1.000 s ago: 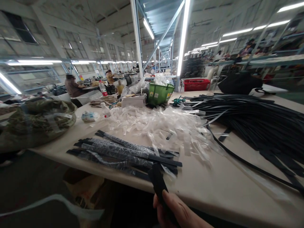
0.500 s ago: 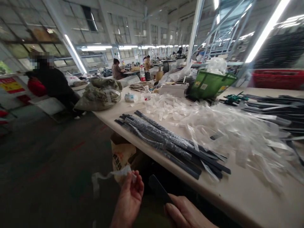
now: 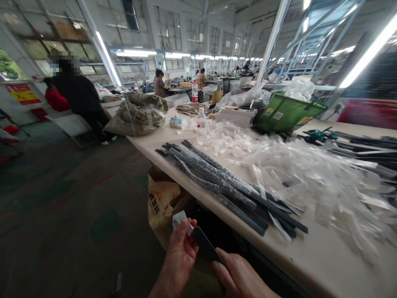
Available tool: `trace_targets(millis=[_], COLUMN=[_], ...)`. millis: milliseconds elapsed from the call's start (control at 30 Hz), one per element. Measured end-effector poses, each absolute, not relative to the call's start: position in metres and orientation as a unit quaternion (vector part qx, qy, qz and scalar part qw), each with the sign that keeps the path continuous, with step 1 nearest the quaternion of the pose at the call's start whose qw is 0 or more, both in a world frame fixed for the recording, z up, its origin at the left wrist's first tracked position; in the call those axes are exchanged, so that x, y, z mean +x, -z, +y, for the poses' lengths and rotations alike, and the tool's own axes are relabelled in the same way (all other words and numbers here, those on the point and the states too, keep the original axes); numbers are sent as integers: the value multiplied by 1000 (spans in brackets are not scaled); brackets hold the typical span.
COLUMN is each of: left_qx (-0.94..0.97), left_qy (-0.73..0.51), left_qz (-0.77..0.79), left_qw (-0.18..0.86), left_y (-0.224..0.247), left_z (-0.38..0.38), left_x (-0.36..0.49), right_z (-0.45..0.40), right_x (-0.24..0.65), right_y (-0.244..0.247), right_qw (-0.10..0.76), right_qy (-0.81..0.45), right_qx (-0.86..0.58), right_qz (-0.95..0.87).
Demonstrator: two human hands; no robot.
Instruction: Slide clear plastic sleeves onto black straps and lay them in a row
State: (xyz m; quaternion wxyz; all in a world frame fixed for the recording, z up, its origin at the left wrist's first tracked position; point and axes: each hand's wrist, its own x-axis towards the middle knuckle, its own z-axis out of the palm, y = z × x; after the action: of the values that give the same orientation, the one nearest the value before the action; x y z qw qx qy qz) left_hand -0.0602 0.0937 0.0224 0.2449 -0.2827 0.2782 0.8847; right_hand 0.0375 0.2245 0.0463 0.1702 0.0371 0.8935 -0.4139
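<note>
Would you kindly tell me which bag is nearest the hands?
The tan bag with printed characters, low beside the table, just beyond the left hand; the green bag and the olive sack are farther off.

At the bottom edge the frame cuts off both forearms, and the right hand [image 3: 232,269] hides the lower end of the black strip [image 3: 207,245], whose upper tip is so near the left hand [image 3: 182,250] that contact cannot be told. The left fingers cover part of the white scrap [image 3: 180,218], and the hand blocks some of the paper bag [image 3: 159,203] at lower centre. The right edge crops the blurred red crate [image 3: 366,111]; the upper-left sign's [image 3: 25,94] lettering is illegible.
</note>
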Motion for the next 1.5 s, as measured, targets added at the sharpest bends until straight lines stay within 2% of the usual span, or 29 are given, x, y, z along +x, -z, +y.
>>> trace_targets(millis=[333,500,833,1067,1267,1500], left_qx=[-248,-211,-267,-203,-282,-216], left_qy=[-886,-869,-868,-857,-867,-880], left_qz=[276,324,356,362,369,336], left_qw=[276,308,218,305,184,258], left_y=[-10,-3,13,9,14,18], left_z=[92,92,72,86,58,60], left_x=[-50,-45,-60,-37,-54,-41], right_z=[223,221,254,235,244,223], right_x=[36,29,54,26,28,-1], right_y=[-37,-39,-37,-39,-47,-48], right_qw=[151,152,122,92,196,174], right_qy=[362,334,386,433,485,475], right_qx=[60,71,73,64,89,29], right_qz=[918,928,911,894,848,862])
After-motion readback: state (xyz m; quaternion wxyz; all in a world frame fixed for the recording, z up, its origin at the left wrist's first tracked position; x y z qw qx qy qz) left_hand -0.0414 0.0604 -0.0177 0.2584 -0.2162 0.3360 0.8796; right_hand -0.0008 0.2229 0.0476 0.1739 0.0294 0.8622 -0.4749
